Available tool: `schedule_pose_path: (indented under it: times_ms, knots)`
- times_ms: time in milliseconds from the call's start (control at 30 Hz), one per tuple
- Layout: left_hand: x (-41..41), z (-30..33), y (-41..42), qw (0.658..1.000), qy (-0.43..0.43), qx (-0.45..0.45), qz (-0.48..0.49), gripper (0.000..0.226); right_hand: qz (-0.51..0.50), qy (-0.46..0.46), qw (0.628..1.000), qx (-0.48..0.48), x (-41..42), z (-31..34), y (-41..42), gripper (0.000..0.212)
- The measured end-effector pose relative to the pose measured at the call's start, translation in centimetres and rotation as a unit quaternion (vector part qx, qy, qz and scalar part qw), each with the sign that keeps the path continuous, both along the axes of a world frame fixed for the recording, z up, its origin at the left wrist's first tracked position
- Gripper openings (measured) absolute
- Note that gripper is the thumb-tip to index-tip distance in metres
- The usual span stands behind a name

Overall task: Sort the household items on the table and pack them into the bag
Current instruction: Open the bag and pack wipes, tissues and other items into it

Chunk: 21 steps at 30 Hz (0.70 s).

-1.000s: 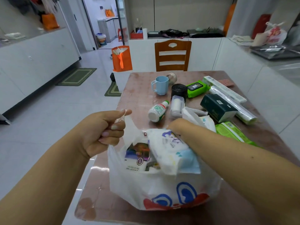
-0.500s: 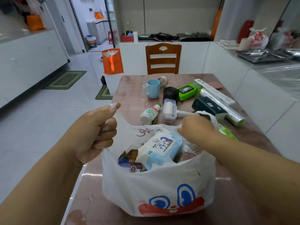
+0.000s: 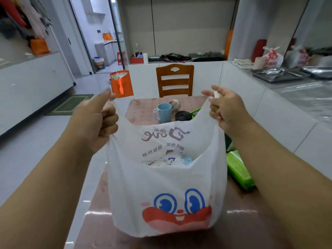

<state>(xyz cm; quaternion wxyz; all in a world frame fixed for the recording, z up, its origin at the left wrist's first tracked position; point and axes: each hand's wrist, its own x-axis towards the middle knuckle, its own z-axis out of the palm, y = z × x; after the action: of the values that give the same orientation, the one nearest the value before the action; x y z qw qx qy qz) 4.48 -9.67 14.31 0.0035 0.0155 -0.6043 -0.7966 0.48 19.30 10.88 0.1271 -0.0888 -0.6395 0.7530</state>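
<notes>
The left hand (image 3: 95,121) is curled tight round the left handle of the white plastic bag (image 3: 167,186), thumb pointing up and fingers folded over the bunched plastic; the right hand (image 3: 226,108) pinches the right handle between thumb and fingers, a twist of white plastic showing at its fingertips; the two hands are well apart, at about the same height, and the bag's mouth is stretched wide between them; the bag hangs upright over the near part of the desk (image 3: 143,108), its front printed with a cartoon face of blue eyes and a red mouth, and whether its base touches the desk I cannot tell; inside, low in the opening, a white and pale blue packet (image 3: 172,160) shows among other contents too hidden to name; beyond the bag, on the far part of the desk, a light blue mug (image 3: 162,112) stands upright with its handle to the left, a black roll (image 3: 183,115) just beside it on the right and a beige item (image 3: 175,104) lying behind it; to the right of the bag a green pack (image 3: 239,169) lies flat on the desk, near the right forearm; a wooden chair (image 3: 175,79) stands at the far end of the desk, and an orange bag (image 3: 122,84) sits on the floor to its left.
</notes>
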Motion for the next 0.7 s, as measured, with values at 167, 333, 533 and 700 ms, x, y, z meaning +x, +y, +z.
schedule_pose_path:
  times_ms: [167,333,533,700]
  knots:
    - [0.0,-1.0,1.0,0.992,-0.059,-0.112,-0.01,0.02,-0.002,-0.114,0.983,0.142,0.8,-1.3,0.3,0.041]
    - [0.4,-1.6,1.6,0.974,-0.111,-0.197,-0.023,0.02,0.044,-0.186,0.921,0.339,1.9,-3.7,0.6,0.039]
    - [1.1,0.5,4.6,0.712,0.252,-0.633,0.169,0.044,-0.079,0.036,0.671,0.736,1.9,-1.3,-2.9,0.048]
    - [-1.7,-6.5,5.0,0.49,0.071,-0.851,-0.174,0.089,0.289,-0.18,0.576,0.743,2.3,-5.9,-3.9,0.075]
